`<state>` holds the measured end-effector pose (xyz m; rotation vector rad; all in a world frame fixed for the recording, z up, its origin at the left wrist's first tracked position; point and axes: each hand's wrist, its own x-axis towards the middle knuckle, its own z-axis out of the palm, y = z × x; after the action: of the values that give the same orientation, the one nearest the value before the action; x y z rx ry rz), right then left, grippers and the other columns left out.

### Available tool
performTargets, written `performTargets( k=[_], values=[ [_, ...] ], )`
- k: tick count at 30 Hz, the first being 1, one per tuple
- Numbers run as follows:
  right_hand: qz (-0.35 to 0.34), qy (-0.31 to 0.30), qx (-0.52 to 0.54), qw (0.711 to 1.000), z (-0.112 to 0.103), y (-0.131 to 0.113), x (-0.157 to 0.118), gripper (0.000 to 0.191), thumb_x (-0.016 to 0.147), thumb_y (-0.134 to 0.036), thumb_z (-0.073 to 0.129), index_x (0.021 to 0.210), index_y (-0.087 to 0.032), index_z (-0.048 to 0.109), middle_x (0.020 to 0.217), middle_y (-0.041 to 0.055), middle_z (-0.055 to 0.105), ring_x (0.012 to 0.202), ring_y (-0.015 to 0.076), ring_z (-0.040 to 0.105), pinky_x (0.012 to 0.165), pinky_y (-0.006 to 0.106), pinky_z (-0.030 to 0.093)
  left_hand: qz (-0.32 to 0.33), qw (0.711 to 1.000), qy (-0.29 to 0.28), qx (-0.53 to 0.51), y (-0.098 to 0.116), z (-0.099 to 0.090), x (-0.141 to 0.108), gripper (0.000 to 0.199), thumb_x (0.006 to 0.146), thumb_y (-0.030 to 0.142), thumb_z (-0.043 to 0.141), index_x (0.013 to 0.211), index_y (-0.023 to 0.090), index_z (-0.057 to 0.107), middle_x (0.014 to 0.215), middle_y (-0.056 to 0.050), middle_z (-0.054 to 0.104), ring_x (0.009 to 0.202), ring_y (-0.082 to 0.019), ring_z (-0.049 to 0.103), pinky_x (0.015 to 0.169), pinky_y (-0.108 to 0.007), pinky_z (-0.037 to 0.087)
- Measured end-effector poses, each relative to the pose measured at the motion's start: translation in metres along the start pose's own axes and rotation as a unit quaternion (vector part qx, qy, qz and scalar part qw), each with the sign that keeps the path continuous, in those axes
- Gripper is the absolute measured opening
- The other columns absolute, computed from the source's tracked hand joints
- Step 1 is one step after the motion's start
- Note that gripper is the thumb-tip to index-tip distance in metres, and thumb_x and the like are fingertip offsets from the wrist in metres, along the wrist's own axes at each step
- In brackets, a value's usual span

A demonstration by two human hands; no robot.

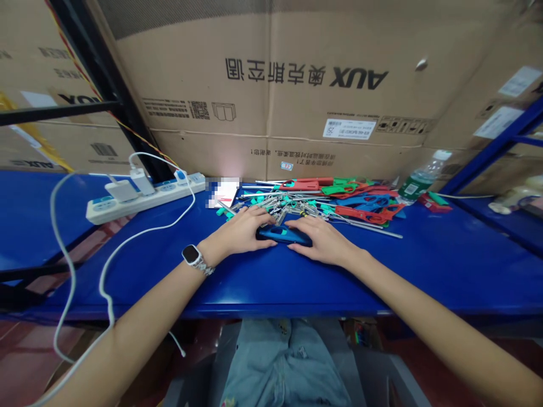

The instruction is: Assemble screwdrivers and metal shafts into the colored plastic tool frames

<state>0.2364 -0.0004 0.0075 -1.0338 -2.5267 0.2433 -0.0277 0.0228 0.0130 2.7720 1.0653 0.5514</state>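
Note:
A dark blue plastic piece (285, 234) with an oval opening lies level between my hands, low over the blue table. My left hand (249, 230), with a watch on its wrist, has its fingers and thumb closed round the left end. The right end is pinched between the thumb and fingers of my right hand (321, 237). Just behind my hands spreads a pile of small metal parts with green ends (280, 204). Red handle pieces (360, 213), blue ones (367, 200) and green ones, some with long metal rods, lie behind and to the right.
A white power strip (146, 198) with plugs and white cables lies on the left of the blue table (297, 288). A plastic bottle (422, 178) leans at the back right. Large cardboard boxes (263, 107) stand behind; blue and black frame bars rise at the sides.

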Motion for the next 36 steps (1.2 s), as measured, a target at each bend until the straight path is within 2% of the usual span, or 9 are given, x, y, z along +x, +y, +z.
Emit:
performTargets(
  k=[5,11,15,17,19,24,29,32,36],
  values=[
    [-0.018,0.016,0.055,0.998,0.002,0.009,-0.007,0.034,0.101,-0.033,0.061,0.132,-0.024,0.068,0.121,0.0129,0.073,0.115,0.0291,0.068,0.103,0.051,0.055,-0.016,0.997,0.006,0.077,-0.019,-0.018,-0.02,0.049,0.077,0.015,0.057,0.125,0.017,0.067,0.12,-0.014,0.067,0.112,-0.033,0.062,0.1,-0.05,0.05],
    [-0.015,0.087,0.094,0.992,0.008,0.019,-0.012,0.033,0.101,-0.036,0.06,0.132,-0.026,0.069,0.122,0.0121,0.074,0.115,0.0289,0.07,0.101,0.051,0.056,-0.01,0.988,-0.023,0.151,-0.037,-0.033,-0.026,0.026,0.099,0.025,0.05,0.111,0.023,0.073,0.108,-0.009,0.072,0.106,-0.028,0.063,0.099,-0.047,0.047],
    [-0.005,0.122,0.104,0.987,0.005,0.017,-0.011,0.034,0.101,-0.037,0.06,0.131,-0.024,0.07,0.123,0.012,0.075,0.116,0.0292,0.07,0.103,0.052,0.054,-0.007,0.995,0.026,0.096,-0.034,-0.046,-0.028,0.034,0.105,0.032,0.044,0.117,0.022,0.074,0.107,-0.012,0.071,0.097,-0.026,0.065,0.089,-0.042,0.05],
    [0.01,0.102,0.122,0.987,0.0,0.015,-0.01,0.034,0.101,-0.038,0.06,0.13,-0.024,0.071,0.122,0.0113,0.076,0.111,0.029,0.071,0.098,0.05,0.055,-0.025,0.998,0.039,0.032,-0.031,-0.051,-0.033,0.033,0.102,0.034,0.049,0.12,0.02,0.073,0.103,-0.011,0.072,0.09,-0.024,0.067,0.083,-0.039,0.051],
    [0.036,0.066,0.144,0.987,-0.004,0.014,-0.009,0.034,0.101,-0.04,0.059,0.128,-0.024,0.072,0.121,0.0104,0.077,0.106,0.0283,0.072,0.092,0.047,0.057,-0.052,0.997,0.032,-0.041,-0.029,-0.054,-0.038,0.029,0.098,0.036,0.056,0.115,0.019,0.073,0.095,-0.009,0.073,0.083,-0.022,0.068,0.078,-0.036,0.052],
    [0.074,-0.002,0.153,0.986,-0.008,0.015,-0.002,0.037,0.103,-0.041,0.053,0.131,-0.024,0.071,0.11,0.0083,0.079,0.085,0.024,0.072,0.08,0.039,0.055,-0.112,0.977,-0.029,-0.18,-0.03,-0.049,-0.044,0.021,0.092,0.038,0.064,0.097,0.019,0.074,0.083,-0.005,0.075,0.075,-0.018,0.068,0.07,-0.031,0.052],
    [0.053,0.002,0.05,0.997,-0.007,0.015,0.006,0.039,0.108,-0.033,0.042,0.136,-0.022,0.066,0.105,0.0092,0.079,0.083,0.0248,0.072,0.082,0.04,0.051,-0.124,0.964,-0.067,-0.227,-0.039,-0.037,-0.039,0.025,0.093,0.039,0.063,0.097,0.019,0.075,0.079,-0.004,0.074,0.07,-0.017,0.065,0.065,-0.029,0.05],
    [0.052,0.002,-0.023,0.998,-0.004,0.014,0.009,0.036,0.108,-0.033,0.041,0.126,-0.022,0.07,0.1,0.0088,0.08,0.082,0.0264,0.073,0.077,0.038,0.049,-0.131,0.965,-0.053,-0.223,-0.041,-0.029,-0.038,0.028,0.093,0.042,0.064,0.097,0.018,0.075,0.085,-0.005,0.075,0.076,-0.019,0.066,0.071,-0.031,0.052],
    [0.048,-0.032,-0.075,0.996,-0.002,0.014,0.011,0.035,0.105,-0.05,0.054,0.121,-0.023,0.068,0.094,0.008,0.079,0.082,0.0279,0.073,0.069,0.034,0.045,-0.127,0.971,-0.024,-0.199,-0.038,-0.021,-0.039,0.028,0.096,0.043,0.063,0.101,0.018,0.073,0.095,-0.007,0.075,0.084,-0.021,0.068,0.078,-0.036,0.054]
  ],
)
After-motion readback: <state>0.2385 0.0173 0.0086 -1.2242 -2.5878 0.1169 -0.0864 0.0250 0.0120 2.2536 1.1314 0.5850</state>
